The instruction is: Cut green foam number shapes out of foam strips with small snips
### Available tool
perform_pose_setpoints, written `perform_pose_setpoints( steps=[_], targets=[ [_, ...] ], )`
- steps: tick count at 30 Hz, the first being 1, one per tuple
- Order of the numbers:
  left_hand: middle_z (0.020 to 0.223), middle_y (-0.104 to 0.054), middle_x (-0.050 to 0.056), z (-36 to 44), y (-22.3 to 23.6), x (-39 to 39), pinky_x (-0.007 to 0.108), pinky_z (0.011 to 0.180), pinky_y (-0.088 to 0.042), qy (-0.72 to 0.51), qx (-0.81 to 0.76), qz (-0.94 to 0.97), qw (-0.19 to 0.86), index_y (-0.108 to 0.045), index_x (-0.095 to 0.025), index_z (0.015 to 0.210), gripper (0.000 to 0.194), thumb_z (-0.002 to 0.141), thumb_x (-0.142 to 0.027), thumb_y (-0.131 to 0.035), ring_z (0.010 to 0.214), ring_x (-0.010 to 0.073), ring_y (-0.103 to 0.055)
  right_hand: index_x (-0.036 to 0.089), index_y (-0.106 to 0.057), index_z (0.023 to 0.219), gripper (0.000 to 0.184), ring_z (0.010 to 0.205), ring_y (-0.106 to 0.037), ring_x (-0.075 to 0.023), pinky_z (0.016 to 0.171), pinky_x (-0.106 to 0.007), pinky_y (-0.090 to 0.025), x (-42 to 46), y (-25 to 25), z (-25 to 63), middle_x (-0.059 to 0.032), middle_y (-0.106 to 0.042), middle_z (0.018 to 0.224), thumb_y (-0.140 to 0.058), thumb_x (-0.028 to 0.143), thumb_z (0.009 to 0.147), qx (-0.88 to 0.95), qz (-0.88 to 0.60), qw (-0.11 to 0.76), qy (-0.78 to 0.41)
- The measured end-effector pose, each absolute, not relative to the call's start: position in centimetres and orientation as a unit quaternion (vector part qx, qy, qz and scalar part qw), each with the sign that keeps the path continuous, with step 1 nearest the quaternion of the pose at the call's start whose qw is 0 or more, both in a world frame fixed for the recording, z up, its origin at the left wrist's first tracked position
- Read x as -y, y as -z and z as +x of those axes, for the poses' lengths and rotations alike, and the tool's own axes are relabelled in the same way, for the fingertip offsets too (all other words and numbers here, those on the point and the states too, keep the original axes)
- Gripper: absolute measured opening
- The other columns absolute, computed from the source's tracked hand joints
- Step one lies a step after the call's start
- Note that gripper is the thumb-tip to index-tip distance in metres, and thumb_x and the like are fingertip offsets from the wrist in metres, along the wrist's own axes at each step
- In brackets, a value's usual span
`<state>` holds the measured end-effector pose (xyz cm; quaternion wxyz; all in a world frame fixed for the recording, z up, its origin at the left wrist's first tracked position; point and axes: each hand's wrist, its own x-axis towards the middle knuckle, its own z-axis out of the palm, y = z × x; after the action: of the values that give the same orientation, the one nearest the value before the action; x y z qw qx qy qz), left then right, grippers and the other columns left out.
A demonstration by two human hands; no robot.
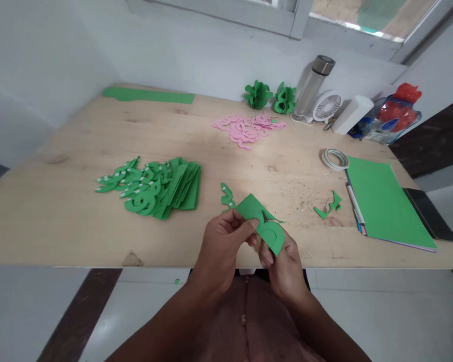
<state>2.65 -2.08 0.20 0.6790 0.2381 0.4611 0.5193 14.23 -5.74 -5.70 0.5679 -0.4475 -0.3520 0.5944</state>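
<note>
Over the table's front edge, my left hand [226, 241] pinches a green craft sheet [249, 205] between thumb and fingers. Curved outlines show on the sheet's near part, which has a rounded edge. My right hand [287, 264] is closed beneath that part, around scissors. Only the dark scissor tips [265, 216] show, poking up at a cut in the sheet; the handles are hidden. A thin sliver of green trails to the right of the cut. Just beyond my left hand lies a small green cut-out [226, 193] with white patches.
A pile of green cut-outs and folded pieces [162, 186] lies left. Pink cut-outs [245, 129] are farther back, near green paper ornaments [258, 94], a bottle [312, 88] and a fan [326, 106]. Tape rolls [335, 159], green scraps [329, 206] and green sheets [388, 201] are right.
</note>
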Motion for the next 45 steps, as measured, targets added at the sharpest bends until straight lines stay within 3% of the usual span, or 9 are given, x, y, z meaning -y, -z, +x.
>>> perform_pose_setpoints(
  steps=[15,45],
  targets=[
    [0.056,-0.061,-0.003,2.4,-0.1,2.1,0.023,0.053,-0.041,-0.51,-0.463,0.253,0.68,-0.067,-0.015,0.063,0.012,0.065,-0.02,-0.077,0.05,0.0087,-0.05,0.022,-0.052,0.073,0.03,0.045,-0.023,-0.0092,0.04,-0.023,-0.019,5.7,5.9,14.5,0.0087,-0.035,0.05,-0.063,0.043,0.092,0.335,-0.463,0.561,-0.599],
    [0.058,-0.06,-0.002,1.5,-0.1,1.8,0.023,0.052,-0.041,-0.493,-0.471,0.281,0.675,-0.068,-0.015,0.063,0.012,0.065,-0.022,-0.077,0.05,0.0091,-0.05,0.021,-0.058,0.077,0.032,0.045,-0.02,-0.0088,0.041,-0.023,-0.017,5.4,4.7,14.9,0.0092,-0.033,0.052,-0.065,0.051,0.088,0.347,-0.498,0.51,-0.609]
  ],
)
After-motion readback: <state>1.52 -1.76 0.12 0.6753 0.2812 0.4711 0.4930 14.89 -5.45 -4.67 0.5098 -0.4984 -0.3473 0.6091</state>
